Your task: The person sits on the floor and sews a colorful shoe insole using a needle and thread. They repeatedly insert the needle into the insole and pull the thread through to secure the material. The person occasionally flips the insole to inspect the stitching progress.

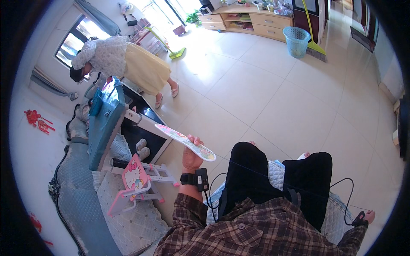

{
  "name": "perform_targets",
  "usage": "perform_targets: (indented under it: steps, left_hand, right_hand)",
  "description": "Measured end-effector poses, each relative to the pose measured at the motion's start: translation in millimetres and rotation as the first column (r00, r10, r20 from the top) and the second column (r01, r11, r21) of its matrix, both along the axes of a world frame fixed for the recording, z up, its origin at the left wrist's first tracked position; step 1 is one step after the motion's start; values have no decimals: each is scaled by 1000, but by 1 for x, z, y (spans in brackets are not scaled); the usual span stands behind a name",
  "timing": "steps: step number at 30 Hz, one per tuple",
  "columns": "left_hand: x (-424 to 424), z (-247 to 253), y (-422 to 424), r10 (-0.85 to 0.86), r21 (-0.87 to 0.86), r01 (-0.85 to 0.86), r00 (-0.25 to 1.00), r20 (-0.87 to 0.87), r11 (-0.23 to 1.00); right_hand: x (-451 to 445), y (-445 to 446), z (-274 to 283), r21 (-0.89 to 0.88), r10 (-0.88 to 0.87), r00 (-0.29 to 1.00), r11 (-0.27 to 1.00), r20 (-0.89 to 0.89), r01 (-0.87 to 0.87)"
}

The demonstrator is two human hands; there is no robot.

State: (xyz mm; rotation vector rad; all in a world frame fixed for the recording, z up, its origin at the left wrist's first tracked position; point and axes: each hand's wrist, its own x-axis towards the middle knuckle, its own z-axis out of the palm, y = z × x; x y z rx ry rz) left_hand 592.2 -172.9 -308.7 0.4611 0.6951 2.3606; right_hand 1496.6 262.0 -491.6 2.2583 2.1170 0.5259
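My left hand (193,153) holds a shoe insole (185,139) with a colourful floral pattern and a white edge, raised in front of my left knee. The fingers curl over its edge around the middle. A thin dark thread (246,167) runs from the insole across my lap to the far right. There my right hand (370,216), stretched out to the side, has its fingers closed at the thread's end. Whether a needle is between those fingers is too small to tell.
At left are a pink-and-white child's chair (136,174), a teal-covered table (107,128) and a quilted sofa (72,172). Another person (128,60) bends over beyond the table. A blue basket (296,43) and broom (315,48) stand ahead. Cables hang from both wrist devices.
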Motion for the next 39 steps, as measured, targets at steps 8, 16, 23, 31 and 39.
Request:
perform_targets:
  steps: [8,16,23,31,39]
  left_hand:
    - [16,35,12,-44,-44,40,994,-101,998]
    - [122,104,101,-228,-315,-62,559,-797,947]
    - [178,108,104,-249,-245,-143,-10,-968,959]
    - [195,75,92,-147,-144,-32,-256,-955,989]
    - [205,61,88,-208,-251,122,-286,-935,960]
  right_hand:
    - [-41,26,3,-82,102,969,989,-226,-123]
    - [-461,-86,250,8,-172,-261,821,-950,-572]
    - [-548,-171,303,-32,-114,44,-105,-992,-994]
    - [-544,-187,251,-17,-455,155,-293,-877,-956]
    - [-534,-197,227,12,-483,220,-432,-847,-902]
